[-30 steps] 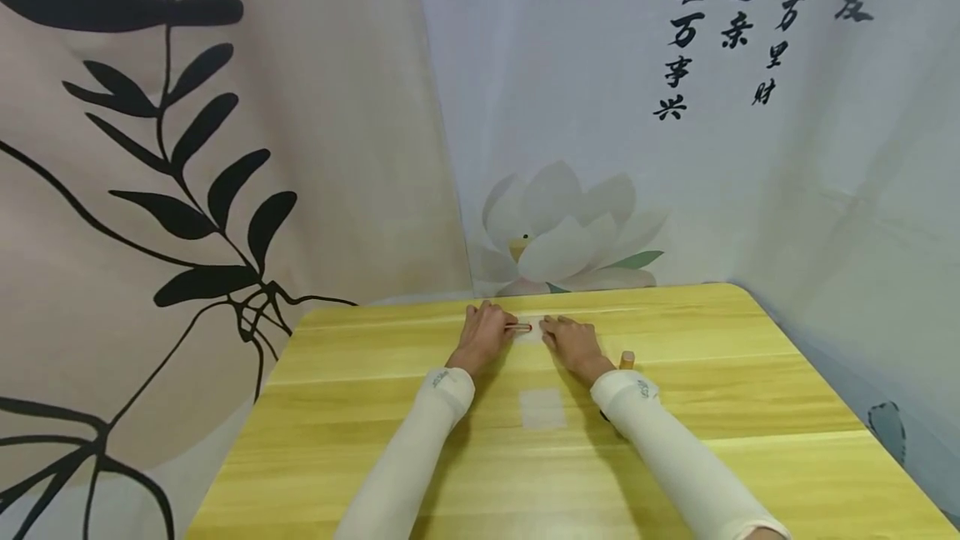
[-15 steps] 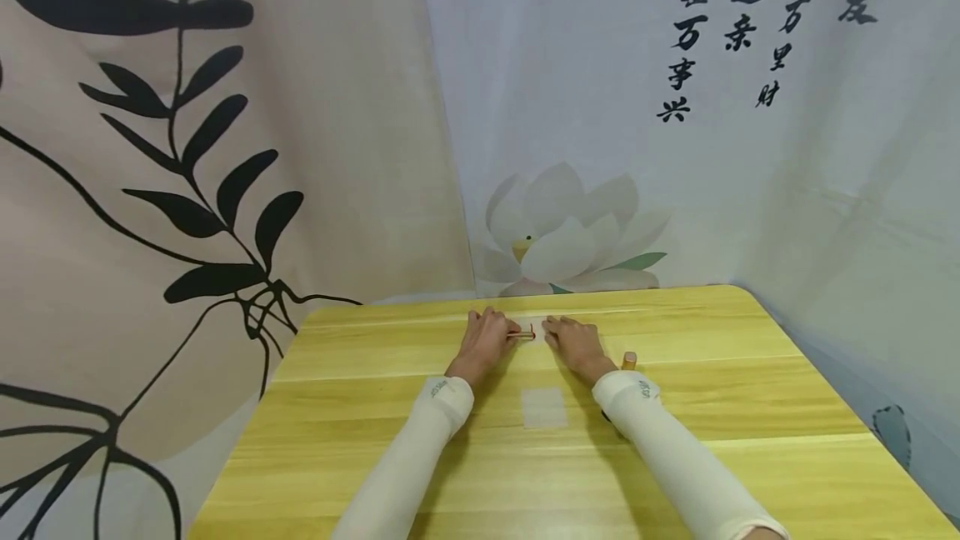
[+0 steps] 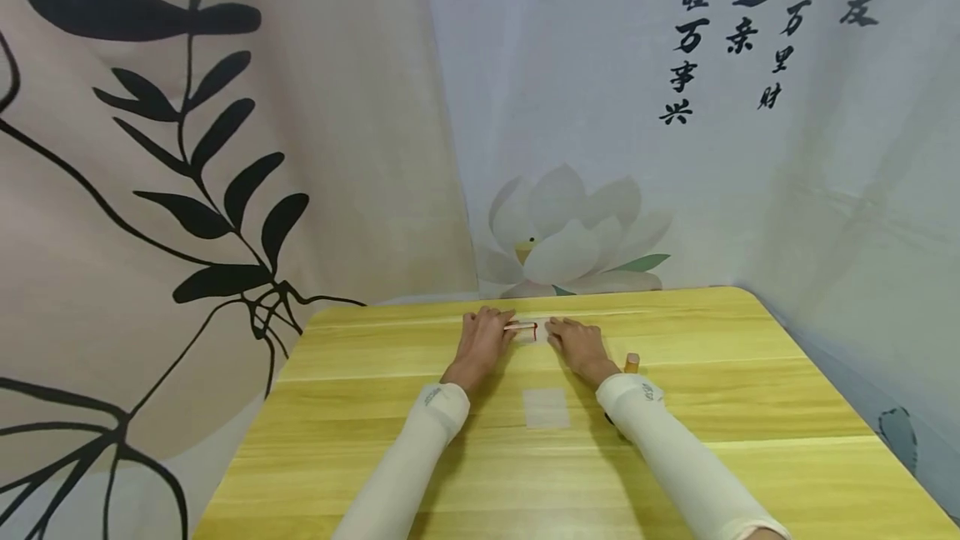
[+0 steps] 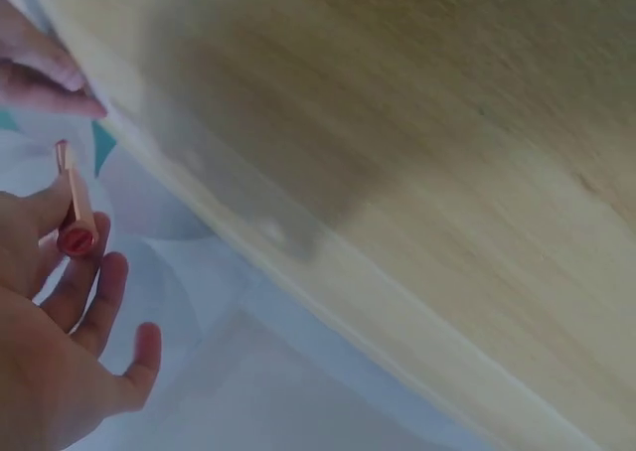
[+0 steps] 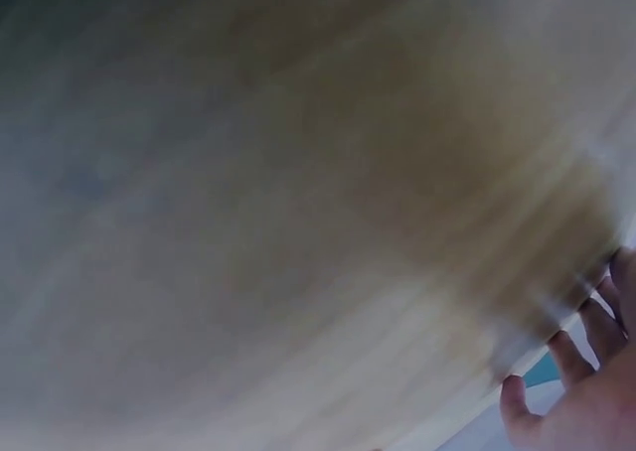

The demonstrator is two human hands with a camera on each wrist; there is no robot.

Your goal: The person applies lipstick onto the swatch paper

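Observation:
My left hand pinches a small, slim wooden stick with red ends between thumb and fingers, near the far edge of the table. In the left wrist view, its round red end faces the camera, while the hand's other fingers are spread loosely. Beneath the stick in the head view lies a pale, see-through square. My right hand rests beside that square, fingertips at its right side. Loosely bent fingers of this hand show at the corner of the right wrist view, with nothing visible in them.
A second pale square lies nearer on the yellow wood-grain table. Just right of my right wrist, a short wooden cylinder stands upright, partly hidden by the sleeve. A printed curtain hangs directly behind the table.
The stick in my left hand has tilted and shifted slightly, so its red end looks different. My right hand stays almost in place. The whole head view has drifted a little.

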